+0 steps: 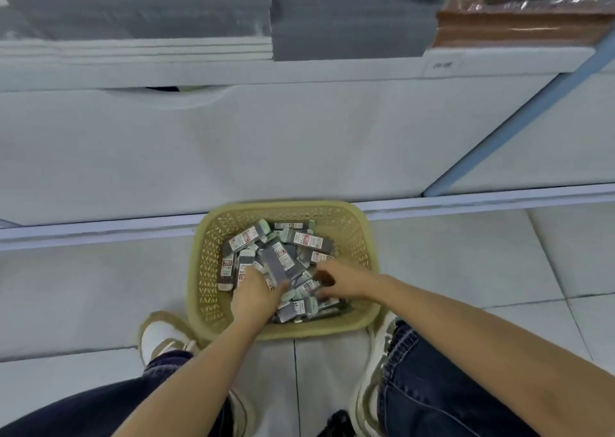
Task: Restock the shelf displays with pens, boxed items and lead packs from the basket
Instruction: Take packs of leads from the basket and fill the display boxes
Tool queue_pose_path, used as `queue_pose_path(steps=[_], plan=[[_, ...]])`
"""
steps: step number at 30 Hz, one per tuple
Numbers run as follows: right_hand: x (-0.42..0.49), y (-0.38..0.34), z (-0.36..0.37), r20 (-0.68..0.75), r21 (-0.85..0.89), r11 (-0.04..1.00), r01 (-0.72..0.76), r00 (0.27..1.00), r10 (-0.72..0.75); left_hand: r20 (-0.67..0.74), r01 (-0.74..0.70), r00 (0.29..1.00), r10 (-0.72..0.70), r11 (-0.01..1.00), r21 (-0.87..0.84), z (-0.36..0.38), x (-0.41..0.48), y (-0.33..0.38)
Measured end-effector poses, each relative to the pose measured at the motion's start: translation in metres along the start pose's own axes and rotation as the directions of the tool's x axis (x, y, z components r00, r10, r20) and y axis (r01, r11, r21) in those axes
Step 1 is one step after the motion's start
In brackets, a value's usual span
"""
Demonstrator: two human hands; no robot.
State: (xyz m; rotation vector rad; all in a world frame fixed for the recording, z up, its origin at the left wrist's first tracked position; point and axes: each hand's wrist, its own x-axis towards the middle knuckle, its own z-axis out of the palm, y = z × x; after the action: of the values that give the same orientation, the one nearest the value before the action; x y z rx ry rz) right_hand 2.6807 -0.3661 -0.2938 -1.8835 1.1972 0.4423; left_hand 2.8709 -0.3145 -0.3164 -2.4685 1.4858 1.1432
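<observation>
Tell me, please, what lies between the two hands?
Loose lead packs in the basket fill the gap between left hand and right hand, seen in the head view.

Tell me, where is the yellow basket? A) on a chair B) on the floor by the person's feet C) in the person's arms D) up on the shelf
B: the yellow basket stands on the tiled floor between the person's shoes; the left hand grips a lead pack in it and the right hand reaches in.
</observation>
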Motion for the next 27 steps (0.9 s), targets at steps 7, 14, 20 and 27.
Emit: queue_pose_path(steps=[7, 14, 20, 27], plan=[[0.021, 0.009, 0.036, -0.15, -0.085, 0.996, -0.007, 0.989, -0.006, -0.013, 0.116, 0.993, -0.121, 0.971, -0.207, 0.009, 0.007, 0.004], [0.022, 0.005, 0.028, -0.249, 0.568, 0.82, 0.07, 0.964, 0.09, 0.107, 0.048, 0.994, 0.01, 0.845, -0.533, -0.001, 0.007, -0.001], [0.024, -0.018, 0.018, -0.257, 0.839, 0.53, 0.119, 0.947, 0.193, 0.183, 0.011, 0.965, 0.186, 0.673, -0.74, -0.009, -0.014, 0.006], [0.011, -0.012, -0.006, -0.388, 0.898, 0.325, 0.297, 0.882, 0.266, 0.365, 0.298, 0.925, 0.103, 0.399, -0.867, -0.014, -0.02, 0.01]])
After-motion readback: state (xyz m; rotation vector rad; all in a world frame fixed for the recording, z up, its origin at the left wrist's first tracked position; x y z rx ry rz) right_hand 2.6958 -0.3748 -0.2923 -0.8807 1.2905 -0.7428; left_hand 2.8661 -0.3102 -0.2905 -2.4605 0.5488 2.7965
